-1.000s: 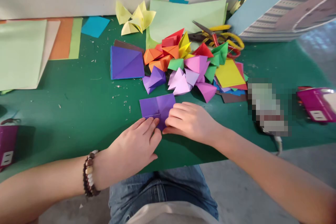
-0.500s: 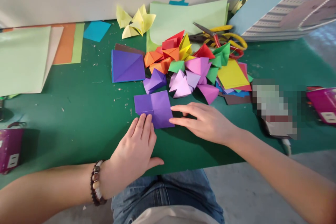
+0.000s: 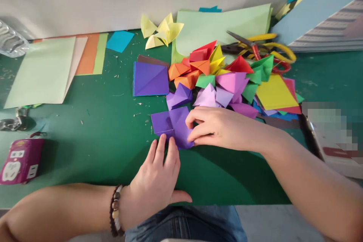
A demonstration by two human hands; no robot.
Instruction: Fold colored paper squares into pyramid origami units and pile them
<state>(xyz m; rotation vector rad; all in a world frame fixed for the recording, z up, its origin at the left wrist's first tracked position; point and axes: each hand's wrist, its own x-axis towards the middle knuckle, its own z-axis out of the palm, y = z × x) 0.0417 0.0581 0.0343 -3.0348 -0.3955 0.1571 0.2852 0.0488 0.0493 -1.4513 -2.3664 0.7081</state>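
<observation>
**Purple origami sheet (image 3: pixel 164 123) mid-fold on green cutting mat (image 3: pixel 85 166)**

Far left lay crumpled clear plastic (image 3: pixel 11 38), a pale green paper sheet (image 3: pixel 42 70), an orange paper sheet (image 3: pixel 88 55) and a blue paper square (image 3: pixel 120 41). Near left sat a magenta carton (image 3: pixel 21 160). The left hand (image 3: pixel 154 183), with a beaded bracelet (image 3: pixel 115 210) on the wrist, lay flat on the mat at the near edge of the purple origami sheet. Its fingers (image 3: pixel 161 151) were spread wide, tips at or just on that edge, not gripping. The sheet lay at mid-mat, just near of the paper pile, and looked doubled over, with a flap on its right side. The right hand (image 3: pixel 224 128) came in from the right, its fingers (image 3: pixel 197 123) close together and curled over the sheet's right side; pinching or only pressing, could not tell. Beyond lay a folded purple square (image 3: pixel 150 79), a yellow folded paper piece (image 3: pixel 161 32), a heap of multicoloured origami pieces (image 3: pixel 205 77), yellow-handled scissors (image 3: pixel 262 49) and a yellow paper sheet (image 3: pixel 275 92). A pixelated object (image 3: pixel 331 128) sat far right. Step judged as folding; the next move called for the flap being kept flat and creased.
</observation>
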